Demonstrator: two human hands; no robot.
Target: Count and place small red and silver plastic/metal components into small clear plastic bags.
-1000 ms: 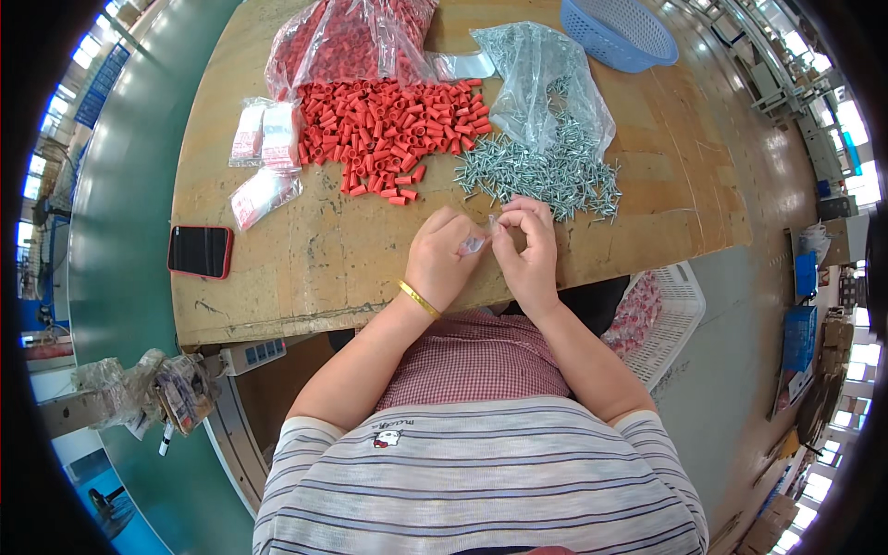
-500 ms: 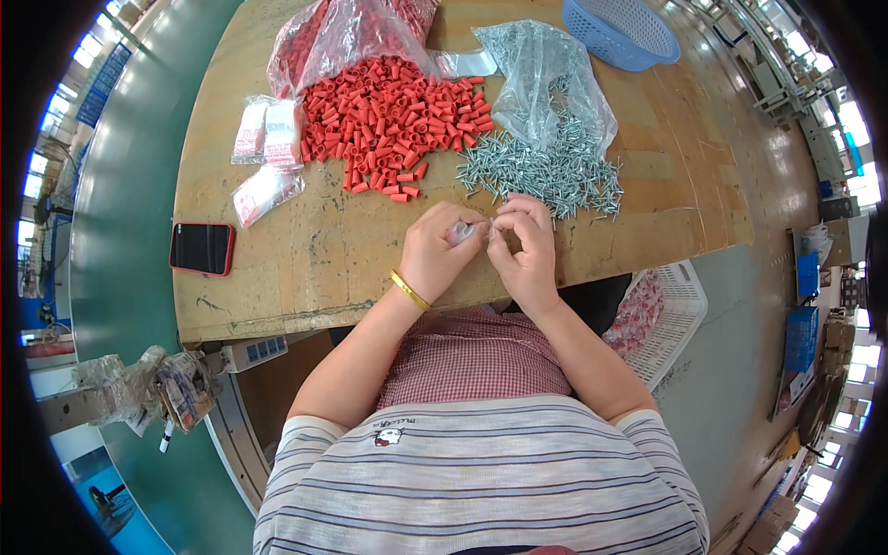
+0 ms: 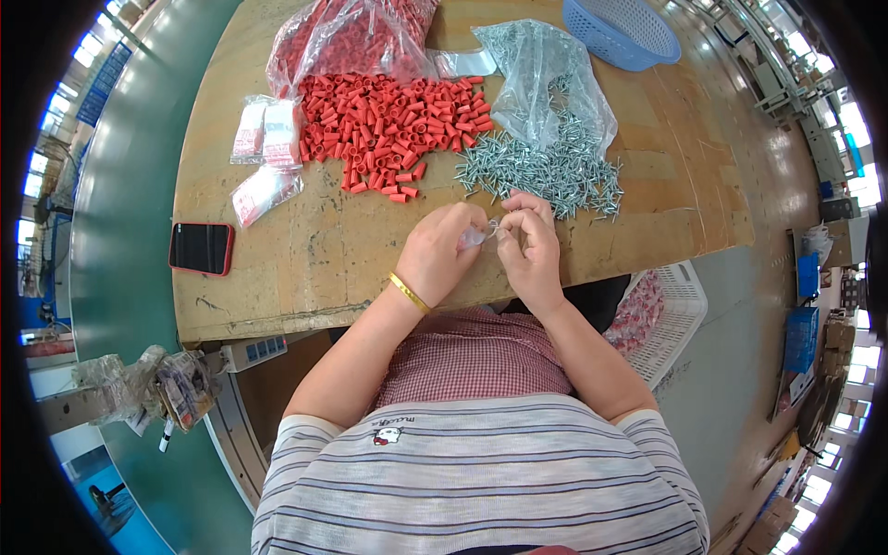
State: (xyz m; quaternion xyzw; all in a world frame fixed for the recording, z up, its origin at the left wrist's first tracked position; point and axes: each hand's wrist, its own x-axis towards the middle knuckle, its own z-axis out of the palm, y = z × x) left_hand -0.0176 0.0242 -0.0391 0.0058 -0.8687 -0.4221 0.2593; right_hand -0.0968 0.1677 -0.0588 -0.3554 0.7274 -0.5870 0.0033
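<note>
A small clear plastic bag (image 3: pixel 472 238) is held in my left hand (image 3: pixel 435 252), whose fingers are curled round it. Close beside it, my right hand (image 3: pixel 534 257) pinches the bag's edge between thumb and forefinger. What the bag contains, if anything, is hidden by my fingers. Just beyond my hands lies a heap of red plastic wall plugs or caps (image 3: pixel 388 134), spilling from a large clear bag (image 3: pixel 356 46). To its right, many silvery screws (image 3: pixel 550 180) spread out from under another clear bag (image 3: pixel 541 83).
Small flat plastic packets (image 3: pixel 268 190) and a red-edged phone (image 3: pixel 202 250) lie at the left of the wooden table (image 3: pixel 305 277). A blue plastic basket (image 3: pixel 620 37) stands at the far right. Below the table's right edge is a white crate (image 3: pixel 680 319) with pink-and-white packets.
My hands have drawn slightly apart, the right one shifting a little to the right. More of the clear bag now shows between them.
</note>
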